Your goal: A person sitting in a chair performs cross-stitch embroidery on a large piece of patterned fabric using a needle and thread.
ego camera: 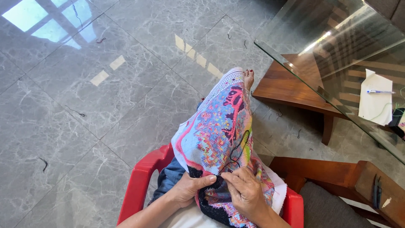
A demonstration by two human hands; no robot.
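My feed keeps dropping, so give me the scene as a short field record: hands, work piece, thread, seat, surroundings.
left hand: pinches the cloth edge
right hand: fingertips on the cloth at the thread's end
work piece: multicoloured cross-stitch cloth draped over the lap
thread: dark thread looping up from the stitching spot
seat: red plastic chair
surroundings: grey marble floor, glass table on the right

left hand (190,188): low centre, fingers curled, thumb pointing right, closed in a grip | right hand (246,191): just beside it, back up, fingertips pinched together | forearms angled in from bottom edge
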